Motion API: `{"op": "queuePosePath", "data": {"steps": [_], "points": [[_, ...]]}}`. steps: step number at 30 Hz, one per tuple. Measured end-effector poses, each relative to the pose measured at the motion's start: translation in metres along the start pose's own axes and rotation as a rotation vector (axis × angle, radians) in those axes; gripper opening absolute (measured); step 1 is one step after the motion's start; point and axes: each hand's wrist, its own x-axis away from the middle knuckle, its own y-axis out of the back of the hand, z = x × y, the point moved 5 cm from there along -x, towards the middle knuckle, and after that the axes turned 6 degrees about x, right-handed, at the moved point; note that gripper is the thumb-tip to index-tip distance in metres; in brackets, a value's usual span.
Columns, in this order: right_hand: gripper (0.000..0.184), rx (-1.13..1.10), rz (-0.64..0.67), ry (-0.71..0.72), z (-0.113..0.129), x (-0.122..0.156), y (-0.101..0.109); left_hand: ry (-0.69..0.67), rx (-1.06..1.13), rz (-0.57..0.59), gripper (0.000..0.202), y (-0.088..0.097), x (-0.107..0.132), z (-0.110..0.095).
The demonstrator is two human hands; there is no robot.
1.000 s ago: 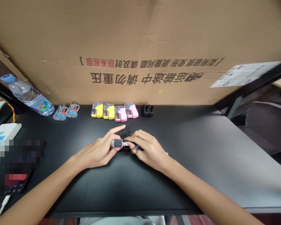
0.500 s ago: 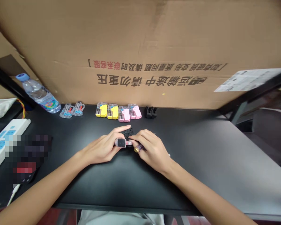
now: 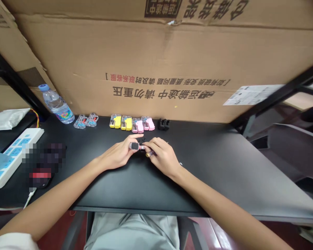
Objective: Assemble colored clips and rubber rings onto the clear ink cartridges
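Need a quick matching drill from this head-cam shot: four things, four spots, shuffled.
Things:
1. water bottle
2. power strip
3. black block
4. left hand

Spots:
A. holding a small pink-and-clear piece
B. just right of the pink pieces
C. tilted at the foot of the cardboard
D. far left, nearest the white packet

Pairs: 1C, 2D, 3B, 4A

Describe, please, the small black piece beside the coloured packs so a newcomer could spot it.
The black desk's far edge holds a row of yellow and pink packs. The black piece sits at its right end, the only dark item there.
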Motion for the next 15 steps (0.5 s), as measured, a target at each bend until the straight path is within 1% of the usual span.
{"op": "queuePosePath", "data": {"steps": [6,8,10,15], "points": [[0.02,-0.011,-0.001,-0.031,-0.004,0.0,-0.008,0.026,0.028,-0.068,0.033,-0.005,0.002,0.011],[0.019,-0.023,-0.02,-0.021,-0.006,0.001,-0.009,0.061,0.03,-0.083,0.034,-0.006,0.002,0.013],[0.019,-0.039,-0.039,-0.014,-0.008,0.001,-0.01,0.093,0.038,-0.07,0.034,-0.008,0.002,0.014],[0.02,-0.04,-0.078,-0.018,-0.011,0.0,-0.011,0.08,0.052,-0.081,0.035,-0.007,0.002,0.013]]}}
